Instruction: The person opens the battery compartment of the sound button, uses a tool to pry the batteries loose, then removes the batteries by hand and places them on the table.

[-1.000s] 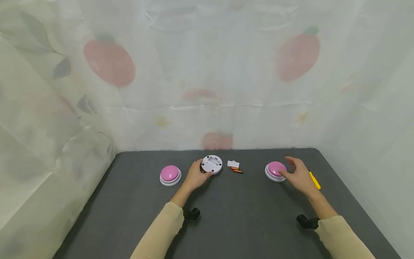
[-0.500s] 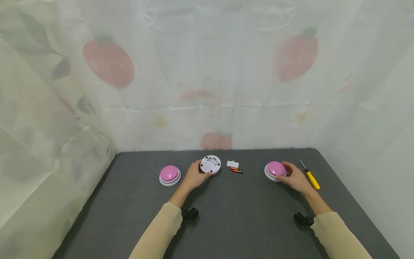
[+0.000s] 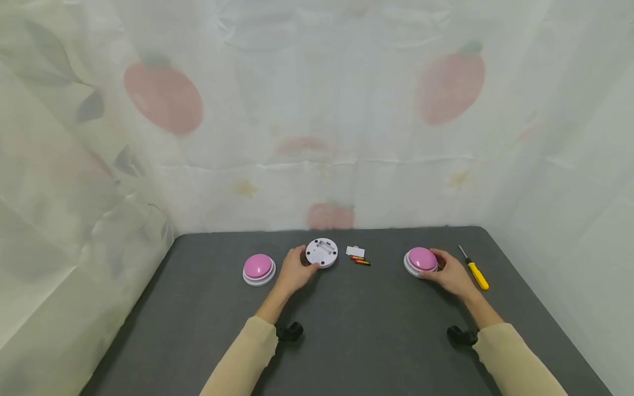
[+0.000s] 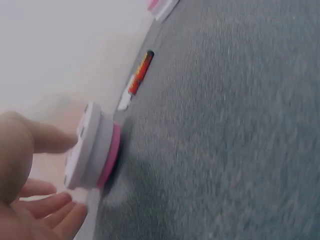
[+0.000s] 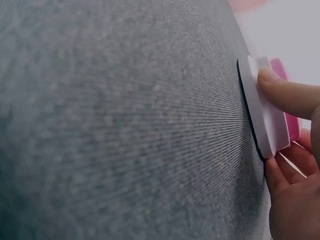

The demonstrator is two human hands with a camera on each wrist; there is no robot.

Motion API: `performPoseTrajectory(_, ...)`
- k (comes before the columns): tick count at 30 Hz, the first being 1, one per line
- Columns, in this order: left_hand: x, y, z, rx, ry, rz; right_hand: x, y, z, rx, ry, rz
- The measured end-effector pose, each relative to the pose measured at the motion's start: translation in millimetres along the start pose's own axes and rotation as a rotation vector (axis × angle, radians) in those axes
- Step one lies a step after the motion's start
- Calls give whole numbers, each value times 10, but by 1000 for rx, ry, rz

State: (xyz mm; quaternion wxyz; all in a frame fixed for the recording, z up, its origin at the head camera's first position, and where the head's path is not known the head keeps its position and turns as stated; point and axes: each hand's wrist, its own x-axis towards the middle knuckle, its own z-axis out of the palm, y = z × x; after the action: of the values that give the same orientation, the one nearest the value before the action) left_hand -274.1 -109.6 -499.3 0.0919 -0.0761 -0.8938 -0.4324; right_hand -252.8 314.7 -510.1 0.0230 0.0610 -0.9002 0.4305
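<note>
An upside-down pink-and-white push button (image 3: 322,253) shows its open battery compartment and speaker holes. My left hand (image 3: 294,271) is at its left side. In the left wrist view the thumb (image 4: 50,140) overlaps the rim of this push button (image 4: 92,150), while the other fingers are spread just below it. My right hand (image 3: 452,275) grips an upright pink push button (image 3: 422,258) by its white base. In the right wrist view the thumb (image 5: 285,92) presses on the base, with the fingers (image 5: 285,175) on the opposite side.
Another upright push button (image 3: 258,267) stands left of my left hand. Between the hands lie a small white cover (image 3: 355,251) and two batteries (image 3: 362,262). A yellow-handled screwdriver (image 3: 477,274) lies to the right. A patterned curtain (image 3: 317,110) rises behind the grey table (image 3: 366,341).
My right hand has come down from over the right push button to grip its base, uncovering the screwdriver. My left hand has loosened and drawn slightly left from the upside-down push button.
</note>
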Motion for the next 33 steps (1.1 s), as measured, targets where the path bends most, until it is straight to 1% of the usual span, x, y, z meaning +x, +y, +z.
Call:
performPoseTrajectory(2, -21, 48, 18, 29, 50, -7, -23, 2, -2, -6, 4, -3)
performPoseTrajectory(4, -43, 110, 49, 48, 108, 7, -44, -1, -6, -10, 4, -6)
performPoseTrajectory(6, -55, 182, 90, 52, 165, 54, -60, -5, -6, -3, 0, -8)
performPoseTrajectory(8, -66, 261, 148, 53, 204, 113, -67, -8, -8, -5, -2, -11)
performPoseTrajectory(10, -77, 343, 231, 46, 215, 172, -68, -11, -10, -10, 2, -12)
performPoseTrajectory(11, -82, 387, 278, 40, 210, 200, -67, -10, -12, -12, 3, -13)
performPoseTrajectory(14, -101, 512, 452, 16, 156, 265, -65, -5, -18, -21, 6, -18)
performPoseTrajectory(16, -108, 590, 580, 8, 98, 290, -68, -3, -22, -25, 3, -21)
performPoseTrajectory(20, -122, 725, 811, 14, -45, 301, -80, 4, -21, -27, -5, -21)
performPoseTrajectory(24, -131, 824, 994, 47, -177, 291, -85, 3, -13, -32, -3, -15)
performPoseTrajectory(28, -132, 888, 1139, 84, -243, 283, -92, -8, 1, -40, -1, -16)
performPoseTrajectory(31, -122, 929, 1231, 89, -268, 286, -97, -20, 9, -46, -2, -25)
performPoseTrajectory(33, -108, 957, 1285, 95, -294, 276, -97, -29, 10, -47, 0, -30)
